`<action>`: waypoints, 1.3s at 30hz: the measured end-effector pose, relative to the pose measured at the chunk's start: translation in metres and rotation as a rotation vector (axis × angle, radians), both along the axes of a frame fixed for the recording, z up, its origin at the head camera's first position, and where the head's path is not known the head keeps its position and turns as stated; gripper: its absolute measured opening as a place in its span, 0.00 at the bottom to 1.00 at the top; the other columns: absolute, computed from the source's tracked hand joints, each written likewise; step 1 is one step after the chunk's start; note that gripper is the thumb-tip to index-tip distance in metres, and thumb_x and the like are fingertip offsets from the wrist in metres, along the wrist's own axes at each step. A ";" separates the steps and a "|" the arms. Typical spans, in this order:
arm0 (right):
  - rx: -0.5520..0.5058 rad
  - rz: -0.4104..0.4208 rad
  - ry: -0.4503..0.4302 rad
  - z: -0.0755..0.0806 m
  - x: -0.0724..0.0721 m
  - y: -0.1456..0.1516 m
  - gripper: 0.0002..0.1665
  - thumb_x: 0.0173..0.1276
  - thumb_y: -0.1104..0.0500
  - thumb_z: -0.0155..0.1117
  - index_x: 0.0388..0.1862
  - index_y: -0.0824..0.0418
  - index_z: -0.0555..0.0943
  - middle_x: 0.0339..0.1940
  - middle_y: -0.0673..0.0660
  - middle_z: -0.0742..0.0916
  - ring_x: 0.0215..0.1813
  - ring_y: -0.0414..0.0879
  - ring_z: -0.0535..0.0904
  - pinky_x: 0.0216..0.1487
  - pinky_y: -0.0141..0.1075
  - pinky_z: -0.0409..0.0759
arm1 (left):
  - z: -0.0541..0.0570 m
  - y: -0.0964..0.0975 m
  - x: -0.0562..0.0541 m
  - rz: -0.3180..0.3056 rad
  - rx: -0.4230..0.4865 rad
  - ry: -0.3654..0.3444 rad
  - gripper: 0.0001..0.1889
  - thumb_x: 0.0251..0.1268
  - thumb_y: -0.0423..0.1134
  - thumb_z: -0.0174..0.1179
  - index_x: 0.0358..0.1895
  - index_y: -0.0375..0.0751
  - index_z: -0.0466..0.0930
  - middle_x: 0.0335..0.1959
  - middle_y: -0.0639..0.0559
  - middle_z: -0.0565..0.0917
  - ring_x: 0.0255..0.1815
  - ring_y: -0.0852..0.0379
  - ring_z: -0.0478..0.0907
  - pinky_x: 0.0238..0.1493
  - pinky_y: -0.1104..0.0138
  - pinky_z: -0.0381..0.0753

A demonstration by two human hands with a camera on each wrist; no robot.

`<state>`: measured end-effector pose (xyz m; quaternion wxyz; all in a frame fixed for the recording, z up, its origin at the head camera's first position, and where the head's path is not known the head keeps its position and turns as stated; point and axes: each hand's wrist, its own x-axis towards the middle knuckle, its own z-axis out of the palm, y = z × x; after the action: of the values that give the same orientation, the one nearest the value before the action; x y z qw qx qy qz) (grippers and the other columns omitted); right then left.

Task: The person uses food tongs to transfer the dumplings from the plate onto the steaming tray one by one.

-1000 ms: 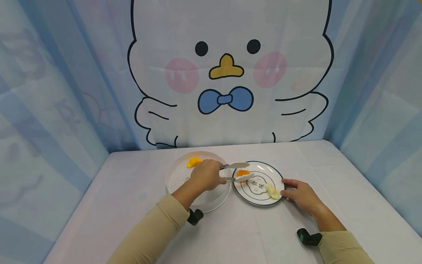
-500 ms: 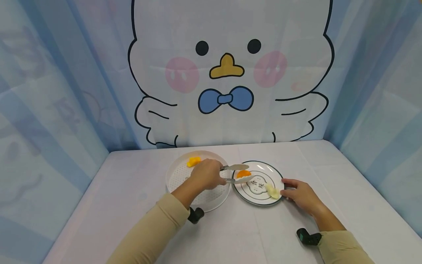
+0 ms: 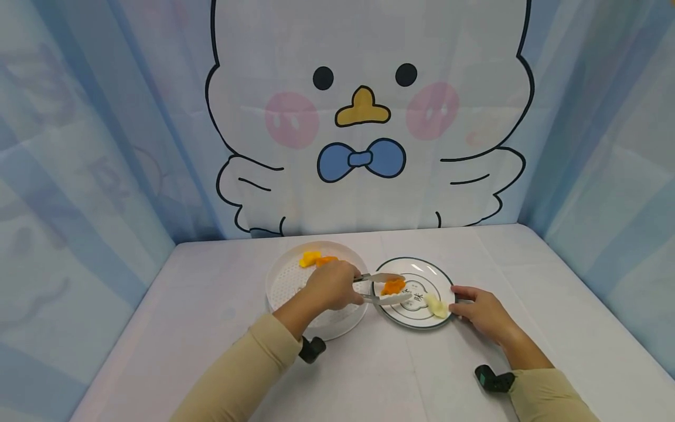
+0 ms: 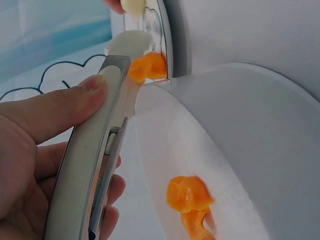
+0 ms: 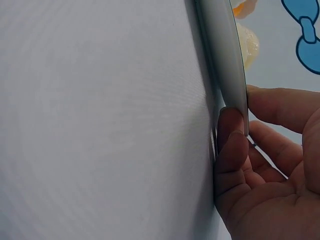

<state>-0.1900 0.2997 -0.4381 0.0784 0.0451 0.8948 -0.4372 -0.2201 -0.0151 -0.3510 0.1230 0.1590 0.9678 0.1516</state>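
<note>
My left hand (image 3: 332,286) grips a pair of tongs (image 4: 90,150), thumb on one arm and fingers on the other. Pale, broad tips of the tongs reach over the patterned white plate (image 3: 403,319), an orange piece of food (image 3: 393,286) between them in the head view. At the plate's right edge, my right hand (image 3: 482,310) pinches the rim; the right wrist view shows fingertips tucked under it. Close to that hand lies a pale yellow piece (image 3: 436,306) on the plate.
Left of the plate stands a round white perforated tray (image 3: 285,293), partly covered by my left hand. A yellow piece (image 3: 310,258) and another orange piece (image 3: 326,261) lie toward its far side. A cloth with a cartoon bird (image 3: 364,193) hangs behind the table.
The tongs and the orange piece at their tips have shifted slightly right and toward me. An orange piece in the tray has come into sight behind my left hand. My right hand stays put.
</note>
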 end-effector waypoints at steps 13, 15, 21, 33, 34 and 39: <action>0.011 -0.001 0.007 0.000 0.000 0.000 0.37 0.69 0.58 0.66 0.71 0.73 0.67 0.69 0.75 0.71 0.60 0.61 0.72 0.48 0.39 0.79 | -0.004 -0.002 0.001 -0.025 0.035 0.028 0.21 0.57 0.46 0.75 0.54 0.46 0.87 0.37 0.58 0.83 0.34 0.57 0.75 0.37 0.66 0.76; 0.011 -0.001 0.002 0.000 0.000 0.000 0.37 0.69 0.57 0.66 0.72 0.73 0.67 0.70 0.75 0.70 0.61 0.61 0.72 0.49 0.40 0.79 | -0.005 -0.002 0.002 -0.034 0.050 0.033 0.21 0.57 0.46 0.75 0.54 0.46 0.87 0.36 0.59 0.84 0.34 0.57 0.75 0.37 0.67 0.76; 0.001 -0.003 -0.005 0.000 0.000 -0.001 0.37 0.69 0.57 0.66 0.72 0.73 0.67 0.70 0.75 0.69 0.60 0.61 0.72 0.49 0.40 0.79 | -0.005 -0.006 0.004 -0.047 0.098 0.037 0.22 0.58 0.47 0.74 0.55 0.45 0.86 0.44 0.55 0.86 0.37 0.58 0.76 0.41 0.65 0.78; 0.007 0.020 0.028 0.002 0.001 0.000 0.36 0.69 0.58 0.65 0.71 0.75 0.67 0.69 0.76 0.71 0.59 0.61 0.73 0.46 0.37 0.80 | 0.005 -0.033 0.013 -0.041 0.166 0.111 0.24 0.59 0.47 0.74 0.58 0.44 0.84 0.50 0.54 0.85 0.38 0.58 0.75 0.41 0.65 0.77; 0.011 0.019 0.029 0.002 0.001 0.000 0.36 0.69 0.59 0.65 0.71 0.75 0.67 0.69 0.76 0.71 0.59 0.60 0.73 0.46 0.37 0.80 | 0.006 -0.036 0.014 -0.038 0.173 0.114 0.24 0.59 0.47 0.73 0.58 0.43 0.84 0.50 0.54 0.85 0.39 0.57 0.75 0.41 0.65 0.77; 0.019 0.011 0.027 0.000 0.001 0.000 0.36 0.69 0.59 0.65 0.71 0.75 0.67 0.68 0.75 0.72 0.57 0.59 0.74 0.47 0.38 0.80 | 0.005 -0.053 0.019 -0.015 0.217 0.149 0.25 0.58 0.47 0.74 0.58 0.42 0.84 0.51 0.53 0.85 0.42 0.55 0.77 0.43 0.61 0.77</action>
<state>-0.1893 0.2993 -0.4385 0.0683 0.0352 0.9001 -0.4289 -0.2011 -0.0677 -0.3463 0.0340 0.1896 0.9509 0.2423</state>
